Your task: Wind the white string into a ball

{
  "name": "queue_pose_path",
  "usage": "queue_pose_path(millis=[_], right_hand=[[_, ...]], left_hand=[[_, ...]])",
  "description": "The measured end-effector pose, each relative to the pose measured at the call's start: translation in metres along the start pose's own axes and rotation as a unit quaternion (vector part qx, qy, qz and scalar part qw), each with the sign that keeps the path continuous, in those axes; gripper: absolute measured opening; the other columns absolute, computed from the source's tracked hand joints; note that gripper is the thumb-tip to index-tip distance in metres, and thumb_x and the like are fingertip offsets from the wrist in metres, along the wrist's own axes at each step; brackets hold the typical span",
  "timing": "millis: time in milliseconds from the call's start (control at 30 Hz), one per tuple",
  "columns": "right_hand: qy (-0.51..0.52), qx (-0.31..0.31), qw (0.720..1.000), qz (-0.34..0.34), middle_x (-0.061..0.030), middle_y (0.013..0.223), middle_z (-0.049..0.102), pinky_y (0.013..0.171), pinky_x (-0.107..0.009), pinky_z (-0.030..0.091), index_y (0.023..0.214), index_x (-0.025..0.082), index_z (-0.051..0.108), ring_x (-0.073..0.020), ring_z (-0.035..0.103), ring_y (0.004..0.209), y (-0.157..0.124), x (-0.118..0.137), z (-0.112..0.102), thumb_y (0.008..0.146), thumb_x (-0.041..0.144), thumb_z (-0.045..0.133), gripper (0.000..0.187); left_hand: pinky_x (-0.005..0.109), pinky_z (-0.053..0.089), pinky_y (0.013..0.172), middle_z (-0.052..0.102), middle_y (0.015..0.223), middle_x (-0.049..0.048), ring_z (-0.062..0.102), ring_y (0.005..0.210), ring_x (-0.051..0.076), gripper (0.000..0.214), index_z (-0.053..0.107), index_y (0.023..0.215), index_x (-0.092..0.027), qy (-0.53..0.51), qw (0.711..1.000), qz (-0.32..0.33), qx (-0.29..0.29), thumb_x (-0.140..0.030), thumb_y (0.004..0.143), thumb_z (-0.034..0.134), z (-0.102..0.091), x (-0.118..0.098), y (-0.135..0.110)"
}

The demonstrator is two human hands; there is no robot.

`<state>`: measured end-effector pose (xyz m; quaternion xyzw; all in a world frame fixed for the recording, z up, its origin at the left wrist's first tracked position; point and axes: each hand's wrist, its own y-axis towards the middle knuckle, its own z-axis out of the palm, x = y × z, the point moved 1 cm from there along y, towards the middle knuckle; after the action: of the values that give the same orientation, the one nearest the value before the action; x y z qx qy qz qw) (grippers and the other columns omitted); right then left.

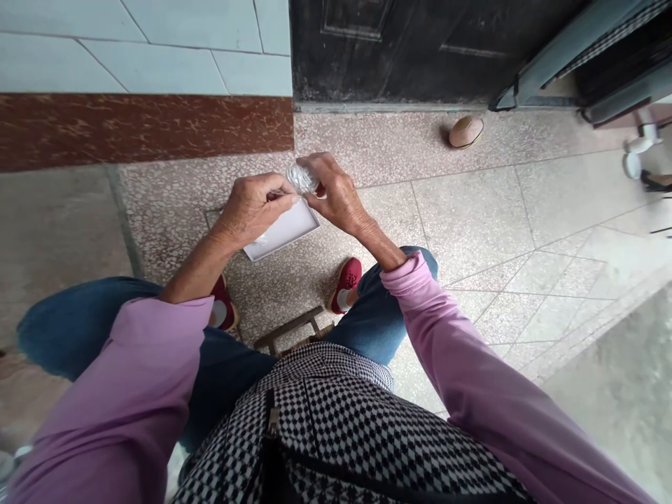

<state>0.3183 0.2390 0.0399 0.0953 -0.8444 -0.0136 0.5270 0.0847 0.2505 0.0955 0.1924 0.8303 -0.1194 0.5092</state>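
A small bundle of shiny, clear-white strands or crinkled plastic (301, 179) is held up in front of me; its exact kind is hard to make out. My right hand (339, 192) is closed round its right side, with thumb and fingers curled. From the left, my left hand (256, 204) pinches thumb against fingers at the bundle's lower edge. What lies in that pinch is too small to tell. Below both hands a shallow white tray or box lid (286, 234) is partly hidden by my left hand. Something small and clear lies at its left side.
A low wooden stool or frame (291, 327) stands between my red shoes (346, 280). Ahead are a dark door (399, 56) and a tiled wall (147, 63). A roundish tan object (465, 131) lies on the speckled floor (472, 203) by the door.
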Motion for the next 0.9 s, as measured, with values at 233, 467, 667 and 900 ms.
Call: queue_pose_path(millis=[233, 467, 667, 900], right_hand=[[0.024, 0.103, 0.994, -0.005, -0.0167, 0.153, 0.082, 0.111, -0.045, 0.065, 0.129, 0.022, 0.092, -0.0357, 0.072, 0.133, -0.002, 0.004, 0.002, 0.089, 0.028, 0.104, 0.042], [0.11, 0.188, 0.976, 0.01, -0.0083, 0.143, 0.074, 0.086, -0.032, 0.063, 0.142, 0.02, 0.075, -0.0208, 0.069, 0.099, -0.009, -0.005, 0.0, 0.095, 0.023, 0.093, 0.05], [0.249, 0.201, 0.947, -0.019, -0.0085, 0.158, 0.065, 0.09, -0.03, 0.067, 0.176, 0.026, 0.061, -0.0174, 0.068, 0.099, -0.011, -0.021, 0.006, 0.098, 0.053, 0.1, 0.091], [0.277, 0.156, 0.947, 0.044, -0.0058, 0.144, 0.081, 0.084, -0.031, 0.067, 0.165, 0.027, 0.084, -0.0219, 0.073, 0.102, -0.008, 0.0, -0.003, 0.091, 0.065, 0.112, 0.088]], left_hand=[[0.038, 0.047, 0.089, 0.07, 0.079, -0.0026, 0.058, 0.085, 0.02, 0.026, 0.074, 0.079, -0.023, -0.007, 0.999, -0.044, 0.004, -0.004, 0.093, 0.086, -0.01, -0.002, 0.007], [0.039, 0.052, 0.09, 0.073, 0.091, 0.0007, 0.059, 0.092, 0.021, 0.021, 0.075, 0.087, -0.023, -0.093, 0.995, -0.022, 0.013, -0.023, 0.089, 0.096, -0.014, 0.014, 0.012], [0.035, 0.047, 0.07, 0.065, 0.079, -0.002, 0.051, 0.075, 0.016, 0.061, 0.067, 0.085, -0.026, -0.321, 0.943, -0.09, 0.006, -0.054, 0.071, 0.119, 0.002, 0.029, 0.011], [0.031, 0.06, 0.076, 0.078, 0.088, 0.0011, 0.069, 0.082, 0.018, 0.048, 0.077, 0.09, -0.022, -0.514, 0.844, -0.14, -0.068, -0.032, 0.082, 0.123, 0.027, 0.04, 0.015]])
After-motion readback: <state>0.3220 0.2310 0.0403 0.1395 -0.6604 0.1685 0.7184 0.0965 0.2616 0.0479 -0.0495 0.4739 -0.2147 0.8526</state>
